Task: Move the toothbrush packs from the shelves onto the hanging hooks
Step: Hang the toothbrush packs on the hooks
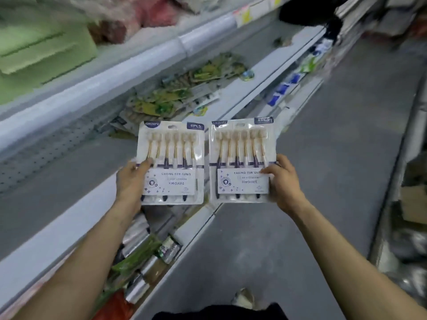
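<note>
I hold two flat toothbrush packs side by side in front of me, each a clear blister with several gold-and-navy brushes over a white card. My left hand (131,179) grips the left pack (172,158) by its left edge, thumb on the front. My right hand (283,181) grips the right pack (242,155) by its right edge. Both packs are upright, above the edge of a white shelf (69,229). No hanging hooks show in this view.
White shelving runs along the left. The middle shelf carries scattered green and yellow packets (175,93). A lower shelf holds foil-wrapped goods (147,257). Green folded cloths (39,47) lie on top. The grey aisle floor (335,158) lies to the right, with cardboard boxes (413,204) along it.
</note>
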